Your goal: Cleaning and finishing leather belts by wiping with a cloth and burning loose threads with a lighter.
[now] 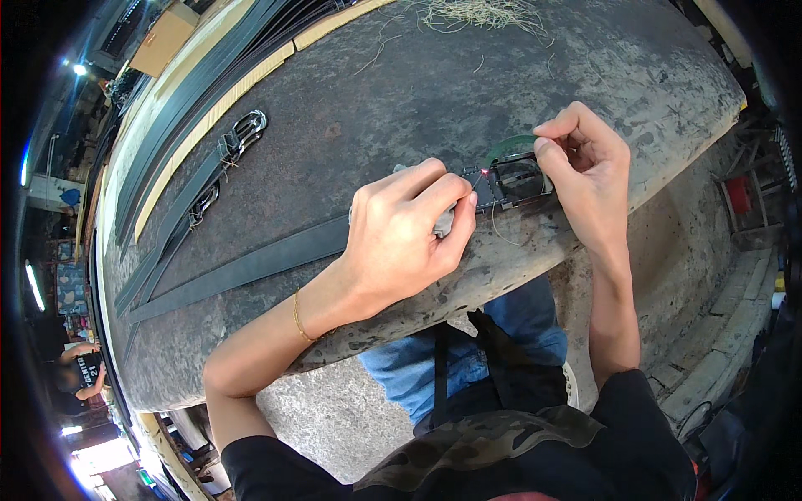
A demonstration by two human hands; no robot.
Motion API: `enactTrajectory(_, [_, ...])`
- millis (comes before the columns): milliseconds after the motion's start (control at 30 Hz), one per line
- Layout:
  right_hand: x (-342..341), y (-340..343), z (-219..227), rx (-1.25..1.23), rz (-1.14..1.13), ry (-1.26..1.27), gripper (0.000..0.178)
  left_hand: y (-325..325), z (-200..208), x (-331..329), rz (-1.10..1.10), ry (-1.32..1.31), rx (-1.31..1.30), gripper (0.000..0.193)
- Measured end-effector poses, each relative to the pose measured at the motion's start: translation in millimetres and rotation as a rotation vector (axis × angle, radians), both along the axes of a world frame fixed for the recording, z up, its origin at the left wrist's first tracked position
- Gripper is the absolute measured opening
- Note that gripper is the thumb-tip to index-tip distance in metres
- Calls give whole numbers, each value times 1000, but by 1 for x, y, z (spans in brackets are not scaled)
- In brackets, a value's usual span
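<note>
A black belt lies along the bench's near edge, passing under my left hand to its metal buckle. My left hand is closed over the belt just left of the buckle, thumb and forefinger pinched; what they pinch is too small to make out. A grey lump shows under its palm. Between my right hand's thumb and forefinger is a thin, curved green piece, apparently of mosquito coil. Its red glowing tip meets the belt beside my left fingertips. A loose thread curls from the belt.
Left on the dark, worn bench lie more belts with thread-tied buckles. Long dark strips run along the far left edge. Thread scraps are heaped at the back. Another person is far left.
</note>
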State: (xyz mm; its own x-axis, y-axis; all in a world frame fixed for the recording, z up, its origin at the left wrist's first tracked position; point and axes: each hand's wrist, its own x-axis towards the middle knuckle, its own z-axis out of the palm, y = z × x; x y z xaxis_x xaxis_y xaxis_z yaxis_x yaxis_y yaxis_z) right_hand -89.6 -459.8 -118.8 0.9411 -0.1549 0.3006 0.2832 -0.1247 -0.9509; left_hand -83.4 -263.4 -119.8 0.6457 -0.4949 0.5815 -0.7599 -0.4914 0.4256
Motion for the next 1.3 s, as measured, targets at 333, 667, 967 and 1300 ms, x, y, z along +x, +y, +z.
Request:
enactTrajectory(333, [0, -2, -6, 136, -30, -78, 3, 11, 4, -3, -61, 46, -41, 7])
enactTrajectory(667, [0, -1, -5, -28, 264, -43, 3, 25, 7, -5, -97, 49, -75, 9])
enactTrajectory(967, [-1, 1, -5, -13, 257, -33, 3, 24, 6, -4, -113, 24, -83, 9])
enactTrajectory(1300, [0, 3, -6, -59, 252, -16, 2, 25, 6, -5, -104, 23, -92, 9])
